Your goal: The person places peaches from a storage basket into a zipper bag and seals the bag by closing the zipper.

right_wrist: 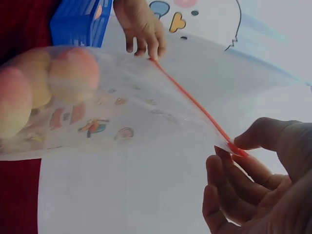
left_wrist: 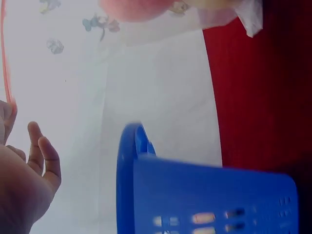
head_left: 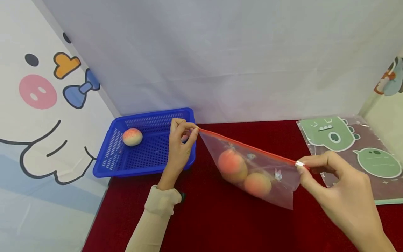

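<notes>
A clear zip bag with a red zip strip and small printed figures hangs between my hands. Peaches lie low inside it; three show in the right wrist view. My left hand pinches the strip's left end between thumb and forefinger, beside the basket's right rim. At the other end, lower in the head view, my right hand pinches the strip's corner, where a whitish patch shows at the fingertips. The strip runs straight from one hand to the other.
A blue plastic basket stands at the back left, holding a peach; something pinkish shows behind my left hand. On the red cloth, a flat bag with green cartoon shapes lies at the right. White sheeting rises behind.
</notes>
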A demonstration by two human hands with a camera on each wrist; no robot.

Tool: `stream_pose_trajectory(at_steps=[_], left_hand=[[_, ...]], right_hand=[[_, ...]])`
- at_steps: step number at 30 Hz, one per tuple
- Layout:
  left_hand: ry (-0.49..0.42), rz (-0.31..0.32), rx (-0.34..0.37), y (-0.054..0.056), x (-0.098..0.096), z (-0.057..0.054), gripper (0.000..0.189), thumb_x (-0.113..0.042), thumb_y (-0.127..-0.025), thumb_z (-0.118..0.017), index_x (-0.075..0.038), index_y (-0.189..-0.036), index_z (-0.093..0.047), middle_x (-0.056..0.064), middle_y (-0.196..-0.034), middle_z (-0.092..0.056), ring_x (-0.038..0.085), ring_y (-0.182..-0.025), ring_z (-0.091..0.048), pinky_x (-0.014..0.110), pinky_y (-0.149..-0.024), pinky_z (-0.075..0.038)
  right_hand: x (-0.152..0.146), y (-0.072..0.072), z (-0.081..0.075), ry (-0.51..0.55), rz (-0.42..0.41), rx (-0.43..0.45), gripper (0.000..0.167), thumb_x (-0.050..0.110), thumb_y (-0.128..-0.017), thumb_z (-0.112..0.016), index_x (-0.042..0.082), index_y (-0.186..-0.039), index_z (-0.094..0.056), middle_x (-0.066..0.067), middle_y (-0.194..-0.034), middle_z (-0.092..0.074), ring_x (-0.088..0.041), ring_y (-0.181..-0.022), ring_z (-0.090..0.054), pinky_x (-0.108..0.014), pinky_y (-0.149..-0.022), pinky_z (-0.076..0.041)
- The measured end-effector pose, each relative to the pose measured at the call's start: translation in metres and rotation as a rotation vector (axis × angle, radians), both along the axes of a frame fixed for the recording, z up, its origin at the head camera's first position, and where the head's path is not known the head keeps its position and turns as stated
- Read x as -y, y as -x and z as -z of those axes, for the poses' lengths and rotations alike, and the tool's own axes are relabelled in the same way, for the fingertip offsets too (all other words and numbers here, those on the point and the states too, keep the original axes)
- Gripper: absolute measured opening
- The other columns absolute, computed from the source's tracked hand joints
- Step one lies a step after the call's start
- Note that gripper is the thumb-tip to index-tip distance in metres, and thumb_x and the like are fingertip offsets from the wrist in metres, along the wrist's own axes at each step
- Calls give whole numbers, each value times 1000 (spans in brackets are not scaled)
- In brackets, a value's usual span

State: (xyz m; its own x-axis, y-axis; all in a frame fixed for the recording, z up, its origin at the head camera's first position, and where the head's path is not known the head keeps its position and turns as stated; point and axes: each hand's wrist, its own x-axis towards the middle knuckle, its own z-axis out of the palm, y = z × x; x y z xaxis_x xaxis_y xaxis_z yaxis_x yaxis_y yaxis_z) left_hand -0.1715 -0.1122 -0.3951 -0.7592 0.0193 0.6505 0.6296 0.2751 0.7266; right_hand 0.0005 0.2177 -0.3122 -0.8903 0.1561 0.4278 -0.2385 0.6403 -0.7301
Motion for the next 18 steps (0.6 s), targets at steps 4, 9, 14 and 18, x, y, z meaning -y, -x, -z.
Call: stream_pose_trajectory(at_steps=[4, 9, 14, 18], left_hand=[[-19, 0, 34, 8, -10, -2, 12, -11, -104, -64, -2, -106, -71, 3, -105, -44, 14, -90, -52, 26, -74, -48], [-64, 17, 107, 15, -25, -4, 16, -14, -106, -61, -1, -111, -67, 11, -108, -50, 10, -95, -50, 27, -81, -47], [-75, -16, 139, 19, -37, -2, 19, -19, -106, -62, 0, -109, -64, 15, -104, -51, 13, -88, -50, 25, -75, -44], [-55, -119, 123, 26, -41, -3, 18, -21, -105, -63, -3, -107, -66, 13, -101, -52, 17, -89, -53, 28, -76, -45]], right_hand=[[-10, 22, 3, 79, 9, -26, 17, 1, -88, -79, 11, -101, -75, 27, -94, -72, 9, -78, -63, -5, -79, -43], [-20, 52, 8, 154, -14, -68, 14, 1, -90, -76, 1, -104, -72, 20, -94, -71, 5, -81, -66, -6, -84, -48], [-30, 86, 14, 206, -20, -80, 15, 7, -94, -74, 1, -108, -70, 20, -94, -70, 5, -82, -67, -9, -85, -47], [-36, 120, 19, 251, -27, -81, 12, 12, -96, -73, 8, -108, -71, 27, -91, -72, 7, -83, -69, -9, -81, -48]])
